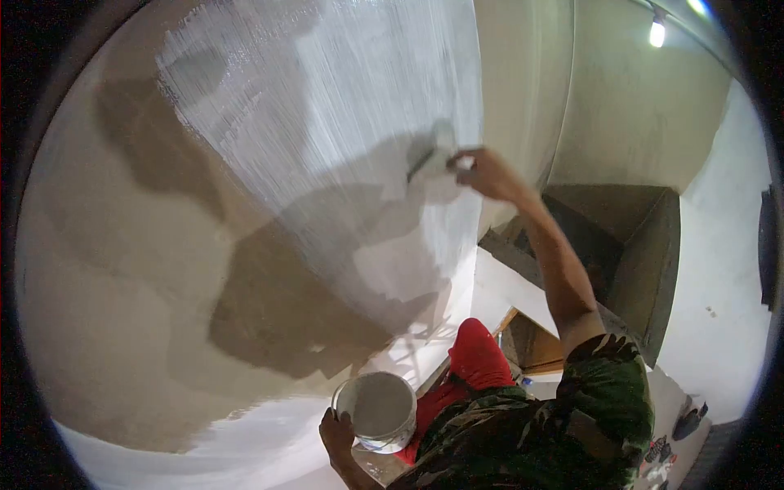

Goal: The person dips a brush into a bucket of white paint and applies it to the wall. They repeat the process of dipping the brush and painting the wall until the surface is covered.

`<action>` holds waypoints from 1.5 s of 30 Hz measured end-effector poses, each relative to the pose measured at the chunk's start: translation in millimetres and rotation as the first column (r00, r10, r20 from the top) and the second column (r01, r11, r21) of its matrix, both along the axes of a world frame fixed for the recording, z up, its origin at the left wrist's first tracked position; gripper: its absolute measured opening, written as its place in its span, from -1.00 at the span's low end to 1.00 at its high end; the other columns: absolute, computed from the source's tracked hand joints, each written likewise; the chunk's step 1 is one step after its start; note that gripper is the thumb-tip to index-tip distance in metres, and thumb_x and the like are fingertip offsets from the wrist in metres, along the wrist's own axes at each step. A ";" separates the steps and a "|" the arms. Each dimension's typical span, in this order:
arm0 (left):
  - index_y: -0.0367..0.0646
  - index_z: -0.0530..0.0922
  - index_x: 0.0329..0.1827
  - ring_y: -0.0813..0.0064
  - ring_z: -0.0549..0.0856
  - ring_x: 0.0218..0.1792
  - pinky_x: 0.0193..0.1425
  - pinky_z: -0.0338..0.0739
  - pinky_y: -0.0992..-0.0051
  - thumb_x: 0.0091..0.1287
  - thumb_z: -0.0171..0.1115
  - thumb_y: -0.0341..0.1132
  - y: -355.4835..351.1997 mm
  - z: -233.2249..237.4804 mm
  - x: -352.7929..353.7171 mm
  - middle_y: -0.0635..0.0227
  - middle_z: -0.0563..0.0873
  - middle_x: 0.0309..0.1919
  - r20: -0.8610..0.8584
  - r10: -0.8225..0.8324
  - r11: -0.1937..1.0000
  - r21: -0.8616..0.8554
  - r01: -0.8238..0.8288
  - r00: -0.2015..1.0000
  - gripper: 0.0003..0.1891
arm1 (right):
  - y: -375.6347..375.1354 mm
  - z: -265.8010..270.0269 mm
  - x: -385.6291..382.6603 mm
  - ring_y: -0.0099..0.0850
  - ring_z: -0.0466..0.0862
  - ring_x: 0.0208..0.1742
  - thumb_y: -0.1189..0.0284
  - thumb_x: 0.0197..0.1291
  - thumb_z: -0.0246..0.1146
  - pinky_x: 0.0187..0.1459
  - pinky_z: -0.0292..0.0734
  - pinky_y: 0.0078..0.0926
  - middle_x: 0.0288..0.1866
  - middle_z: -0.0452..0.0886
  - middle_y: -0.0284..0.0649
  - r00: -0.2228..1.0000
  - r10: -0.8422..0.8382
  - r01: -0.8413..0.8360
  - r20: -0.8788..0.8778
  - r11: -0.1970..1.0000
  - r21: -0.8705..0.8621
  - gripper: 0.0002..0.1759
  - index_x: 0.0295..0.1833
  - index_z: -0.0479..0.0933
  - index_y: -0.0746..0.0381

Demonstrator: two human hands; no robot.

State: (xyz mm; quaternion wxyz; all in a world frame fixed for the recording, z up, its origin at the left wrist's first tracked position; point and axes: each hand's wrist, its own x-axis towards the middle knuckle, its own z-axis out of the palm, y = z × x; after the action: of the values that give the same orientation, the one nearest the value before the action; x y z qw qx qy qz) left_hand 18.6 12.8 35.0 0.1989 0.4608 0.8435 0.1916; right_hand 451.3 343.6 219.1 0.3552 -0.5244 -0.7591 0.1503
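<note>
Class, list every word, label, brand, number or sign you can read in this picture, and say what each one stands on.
No text can be read anywhere.
The paint bucket in the left hand shows no label.
The brush in the right hand shows no marking.
The printed patch at the lower right is too blurred to tell whether it holds words.

The person wore a short-sleeved cloth shirt in green, brown and black camouflage (572, 408) over bright red trousers (474, 359); left hand (336, 437) and right hand (486, 171) were ungloved.
</note>
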 end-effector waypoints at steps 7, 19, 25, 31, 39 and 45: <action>-0.32 0.42 -0.45 -0.12 0.54 -0.44 -0.34 0.39 0.08 0.15 0.23 -0.24 2.2 6.5 4.0 -0.04 0.50 -0.57 -0.001 -0.069 0.996 0.050 0.069 0.998 -0.72 | -17.2 101.1 5.7 -0.56 0.52 -0.45 0.39 0.19 0.25 -0.34 0.48 -0.47 -0.40 0.62 -0.14 0.939 0.050 0.049 -0.339 0.959 0.279 -0.62 0.13 0.49 0.22; -0.30 0.45 -0.42 -0.16 0.59 -0.42 -0.31 0.43 0.07 0.16 0.17 -0.23 0.3 5.0 12.1 -0.07 0.59 -0.52 -0.136 -0.053 0.988 0.138 0.072 0.989 -0.74 | -65.8 -245.8 -31.7 -0.45 0.47 -0.59 0.32 0.28 0.20 -0.57 0.37 -0.46 -0.59 0.48 -0.26 0.916 -0.167 -0.098 -0.364 0.788 -0.608 -0.62 0.15 0.34 0.16; -0.30 0.46 -0.38 -0.18 0.60 -0.35 -0.25 0.46 0.05 0.15 0.14 -0.23 2.5 8.1 13.0 -0.11 0.61 -0.46 -0.087 -0.045 0.997 0.064 0.051 0.995 -0.75 | -147.2 -190.0 -71.5 -0.63 0.31 -0.65 0.29 0.34 0.16 -0.66 0.18 -0.63 -0.58 0.37 -0.42 0.743 -0.028 -0.591 -0.669 0.442 -0.675 -0.60 0.21 0.28 0.11; -0.28 0.50 -0.31 -0.17 0.63 -0.29 -0.19 0.49 0.04 0.16 0.13 -0.23 8.0 13.5 14.0 -0.13 0.64 -0.42 -0.024 -0.032 0.999 -0.034 0.031 0.999 -0.75 | -172.4 -112.4 -119.2 -0.44 0.65 -0.32 0.39 0.38 0.03 -0.30 0.52 -0.45 -0.29 0.64 -0.19 0.670 0.626 -0.655 -0.399 0.245 -0.715 -0.63 0.27 0.24 0.13; -0.23 0.47 -0.33 -0.18 0.61 -0.32 -0.27 0.47 0.04 0.13 0.19 -0.21 -0.6 7.0 9.3 -0.10 0.61 -0.44 -0.030 -0.061 0.998 0.016 0.061 0.998 -0.76 | -192.4 -166.3 -159.4 0.06 0.65 -0.15 0.22 0.33 0.02 -0.12 0.47 -0.01 -0.25 0.64 0.09 0.447 0.892 -0.713 0.075 0.405 -0.572 -0.59 0.21 0.31 0.18; -0.22 0.54 -0.21 -0.12 0.65 -0.19 -0.07 0.53 0.05 0.09 0.16 -0.16 6.1 7.4 8.7 -0.11 0.67 -0.29 -0.033 -0.050 0.996 -0.073 0.047 0.998 -0.69 | -212.2 -161.0 -202.6 -0.06 0.69 -0.23 0.33 0.21 0.04 -0.30 0.59 -0.04 -0.28 0.66 -0.01 0.303 0.854 -0.700 0.423 0.501 -0.509 -0.59 0.16 0.39 0.21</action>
State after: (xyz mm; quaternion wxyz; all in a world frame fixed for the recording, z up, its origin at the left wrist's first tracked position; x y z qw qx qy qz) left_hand 27.3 19.0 42.4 0.2052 0.4770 0.8417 0.1478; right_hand 248.8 131.4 58.0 -0.1035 -0.1408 -0.9632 0.2043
